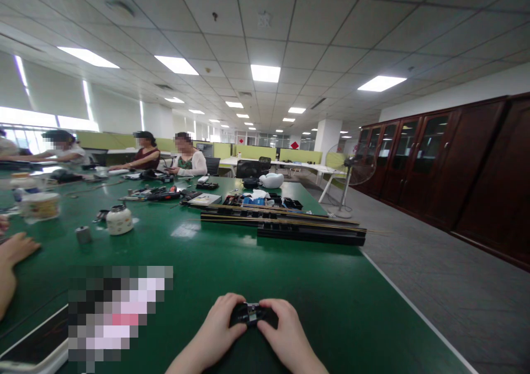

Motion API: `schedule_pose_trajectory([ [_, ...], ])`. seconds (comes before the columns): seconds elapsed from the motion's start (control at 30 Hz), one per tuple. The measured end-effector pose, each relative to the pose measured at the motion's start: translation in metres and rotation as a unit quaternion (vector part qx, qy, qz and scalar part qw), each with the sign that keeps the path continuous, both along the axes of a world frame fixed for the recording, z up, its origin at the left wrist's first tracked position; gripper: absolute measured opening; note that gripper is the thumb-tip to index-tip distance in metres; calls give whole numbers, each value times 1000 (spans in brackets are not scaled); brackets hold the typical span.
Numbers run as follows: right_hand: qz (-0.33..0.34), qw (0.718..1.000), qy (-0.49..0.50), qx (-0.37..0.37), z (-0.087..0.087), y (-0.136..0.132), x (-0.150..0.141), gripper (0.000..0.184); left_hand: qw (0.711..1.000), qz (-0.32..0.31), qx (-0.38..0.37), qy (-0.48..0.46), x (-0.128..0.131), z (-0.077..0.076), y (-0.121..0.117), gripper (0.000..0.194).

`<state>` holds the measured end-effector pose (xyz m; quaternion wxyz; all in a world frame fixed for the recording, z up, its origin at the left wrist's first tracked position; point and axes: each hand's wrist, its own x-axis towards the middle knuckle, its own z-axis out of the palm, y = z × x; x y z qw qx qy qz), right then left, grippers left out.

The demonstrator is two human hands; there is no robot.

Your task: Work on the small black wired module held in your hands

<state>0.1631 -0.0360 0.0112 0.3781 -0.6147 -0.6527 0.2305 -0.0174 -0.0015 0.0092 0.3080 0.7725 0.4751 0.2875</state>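
Between my two hands is a small black device [250, 314] with a light, metallic-looking part in its middle; its exact kind is too small to make out. My left hand [219, 325] grips its left end, thumb in front and fingers behind. On the right end, my right hand [285, 328] closes in the same way. The device is just above or on the green table [199, 274]; I cannot tell which. Palms and fingers hide both of its ends.
Long black trays [310, 236] with thin brass-coloured rods lie ahead. A white jar [120, 220] and a small grey block [83, 234] stand at left. Another person's hand [20, 247] rests at the left edge, near a partly blurred tablet-like device [37, 335]. Several people sit farther back.
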Motion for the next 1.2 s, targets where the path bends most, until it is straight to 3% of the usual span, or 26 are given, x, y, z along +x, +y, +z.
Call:
schedule_pose_trajectory([
  [0.47, 17, 1000, -8, 5, 3, -1, 0, 34, 1000, -2, -22, 8, 0, 6, -2, 37],
  [0.93, 30, 998, -62, -3, -1, -1, -3, 25, 1000, -17, 5, 14, -1, -1, 1, 41],
  [1.07, 25, 998, -63, 9, -2, -1, -5, 24, 1000, -5, -13, -9, -2, -5, 2, 53],
  [1.2, 35, 997, -63, 17, -1, 0, -5, 23, 1000, -4, -19, -13, -2, -4, 3, 45],
])
